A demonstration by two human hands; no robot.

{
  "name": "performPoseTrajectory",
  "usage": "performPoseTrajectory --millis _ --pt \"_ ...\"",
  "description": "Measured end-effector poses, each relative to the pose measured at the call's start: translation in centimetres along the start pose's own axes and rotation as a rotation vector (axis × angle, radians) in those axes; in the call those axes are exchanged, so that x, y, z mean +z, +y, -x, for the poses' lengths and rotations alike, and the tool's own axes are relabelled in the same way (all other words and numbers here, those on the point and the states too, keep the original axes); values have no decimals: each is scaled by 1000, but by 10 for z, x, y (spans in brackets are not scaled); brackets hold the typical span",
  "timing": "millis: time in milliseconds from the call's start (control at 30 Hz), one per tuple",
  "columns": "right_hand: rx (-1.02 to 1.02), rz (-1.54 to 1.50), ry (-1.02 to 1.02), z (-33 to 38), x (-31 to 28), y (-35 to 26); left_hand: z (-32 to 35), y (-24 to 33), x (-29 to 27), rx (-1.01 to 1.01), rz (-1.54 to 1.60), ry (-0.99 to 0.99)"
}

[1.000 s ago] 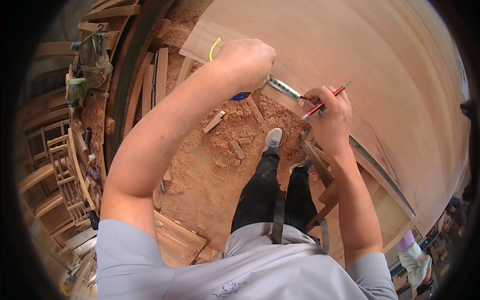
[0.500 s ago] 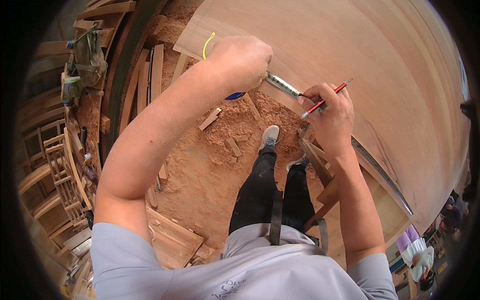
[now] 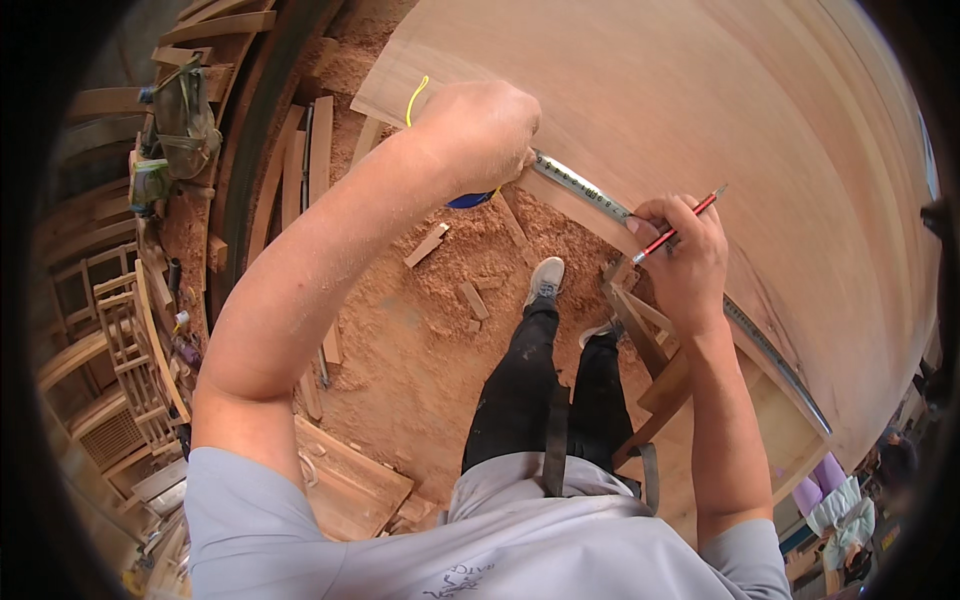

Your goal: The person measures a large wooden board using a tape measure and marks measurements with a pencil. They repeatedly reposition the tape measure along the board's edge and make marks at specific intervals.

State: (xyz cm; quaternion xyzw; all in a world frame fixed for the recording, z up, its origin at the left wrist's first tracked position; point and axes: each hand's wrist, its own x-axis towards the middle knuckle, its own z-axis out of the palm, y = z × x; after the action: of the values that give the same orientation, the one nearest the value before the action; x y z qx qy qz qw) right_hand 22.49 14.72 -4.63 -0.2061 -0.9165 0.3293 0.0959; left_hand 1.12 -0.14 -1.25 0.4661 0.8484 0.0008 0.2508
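A tape measure is in my left hand [image 3: 485, 125], fingers curled round it. Its blue case [image 3: 472, 201] peeks out below the wrist, and a yellow strap [image 3: 416, 98] loops out beyond it. From there the metal tape blade [image 3: 582, 187] runs along the near edge of a large wooden panel [image 3: 720, 110] to my right hand [image 3: 688, 262]. The right thumb and fingers pinch at the blade while holding a red pencil [image 3: 680, 228] aslant, dark tip pointing up and away. Past that hand, the blade [image 3: 775, 360] continues along the panel edge toward the lower right.
Sawdust and wood offcuts [image 3: 427, 246] cover the floor around my shoes [image 3: 546, 280]. Wooden supports [image 3: 640, 335] stand beneath the panel. Boards and chair-like frames [image 3: 125, 370] are stacked at left, near a hanging bag [image 3: 187, 125]. Another person [image 3: 842, 515] is at far lower right.
My right hand, with the pencil, has slid right and nearer along the tape. A longer stretch of blade shows between my hands. The left hand has barely moved.
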Motion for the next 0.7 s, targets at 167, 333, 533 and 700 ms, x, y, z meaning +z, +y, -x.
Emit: performPoseTrajectory --millis 167,333,533,700 --pt "-8 -7 18 1 1 -1 0 1 -2 -13 -9 -12" --pt "-9 -10 24 1 2 -1 1 1 -3 -56 26 -43" --pt "-2 3 14 0 1 -3 4 -4 -6 -56 34 -27" --pt "-5 -5 20 1 2 -2 1 -6 -6 -39 37 -27"
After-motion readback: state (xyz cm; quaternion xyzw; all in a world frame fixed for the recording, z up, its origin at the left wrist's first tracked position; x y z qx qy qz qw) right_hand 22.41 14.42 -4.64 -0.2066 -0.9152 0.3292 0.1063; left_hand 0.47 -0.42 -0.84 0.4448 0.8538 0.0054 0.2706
